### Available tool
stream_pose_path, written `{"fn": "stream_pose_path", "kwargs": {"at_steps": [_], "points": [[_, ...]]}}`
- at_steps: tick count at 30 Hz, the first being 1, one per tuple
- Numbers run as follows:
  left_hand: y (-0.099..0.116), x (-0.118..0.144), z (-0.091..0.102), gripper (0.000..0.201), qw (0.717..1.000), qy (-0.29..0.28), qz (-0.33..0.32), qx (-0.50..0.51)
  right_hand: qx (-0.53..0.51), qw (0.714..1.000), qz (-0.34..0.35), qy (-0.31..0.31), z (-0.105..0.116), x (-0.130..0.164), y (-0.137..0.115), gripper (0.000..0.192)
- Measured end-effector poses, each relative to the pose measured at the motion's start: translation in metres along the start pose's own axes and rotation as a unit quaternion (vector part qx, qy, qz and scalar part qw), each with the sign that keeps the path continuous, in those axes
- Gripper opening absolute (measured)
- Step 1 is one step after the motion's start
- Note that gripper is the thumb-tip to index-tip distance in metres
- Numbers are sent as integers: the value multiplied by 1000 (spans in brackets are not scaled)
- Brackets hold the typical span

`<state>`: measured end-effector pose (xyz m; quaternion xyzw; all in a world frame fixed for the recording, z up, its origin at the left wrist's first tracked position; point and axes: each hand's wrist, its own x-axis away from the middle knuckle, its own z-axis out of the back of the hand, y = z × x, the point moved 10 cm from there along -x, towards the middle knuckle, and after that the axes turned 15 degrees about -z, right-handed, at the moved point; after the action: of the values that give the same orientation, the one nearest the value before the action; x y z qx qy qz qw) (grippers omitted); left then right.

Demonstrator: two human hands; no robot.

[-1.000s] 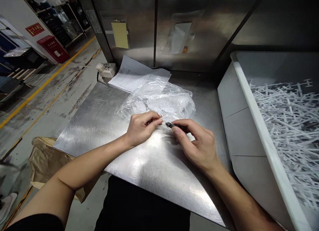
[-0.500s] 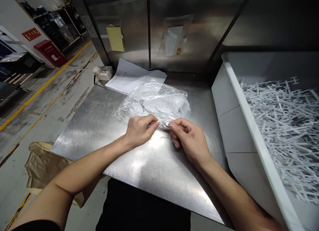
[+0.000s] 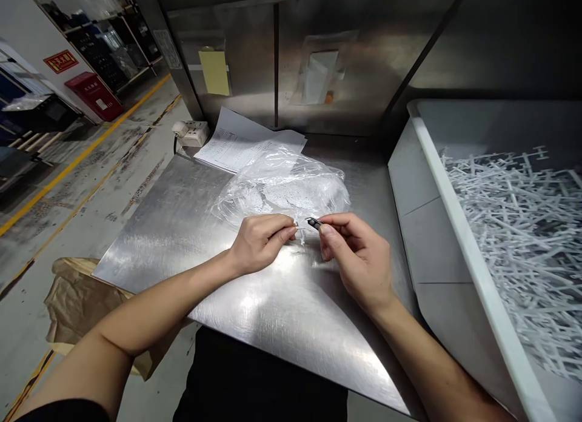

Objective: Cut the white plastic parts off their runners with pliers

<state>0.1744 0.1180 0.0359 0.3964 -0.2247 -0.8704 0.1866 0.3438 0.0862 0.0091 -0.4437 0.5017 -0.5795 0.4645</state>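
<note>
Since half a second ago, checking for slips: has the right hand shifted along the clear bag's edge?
Yes. The right hand has drawn slightly right, away from the left hand, along the clear bag; a small dark tool now shows.

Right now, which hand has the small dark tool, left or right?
The right hand: its fingers pinch the small dark tool. The left hand pinches only a small white part.

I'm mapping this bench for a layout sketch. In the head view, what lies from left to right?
Brown paper bag → left hand → small dark tool → right hand → white bin of plastic sprues.
</note>
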Motion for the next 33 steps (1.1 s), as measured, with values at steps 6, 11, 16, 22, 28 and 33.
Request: {"fn": "stream_pose_path", "kwargs": {"at_steps": [6,11,16,22,28,33], "points": [[7,2,-6,25,999,-3,-28,22,23,999,31,16,3,2,-2,17],[11,3,-10,27,999,-12,-46,9,49,997,48,26,3,4,-8,15],[13,4,-12,32,999,-22,-44,-18,88,994,55,35,2,7,-14,13],[14,4,-12,33,999,-21,-43,-4,110,990,77,46,3,9,-19,12],[12,6,-16,31,999,-28,-26,24,86,994,64,29,1,8,-15,12],[15,5,-19,30,998,-28,-30,55,75,996,47,19,-1,7,-8,15]]}}
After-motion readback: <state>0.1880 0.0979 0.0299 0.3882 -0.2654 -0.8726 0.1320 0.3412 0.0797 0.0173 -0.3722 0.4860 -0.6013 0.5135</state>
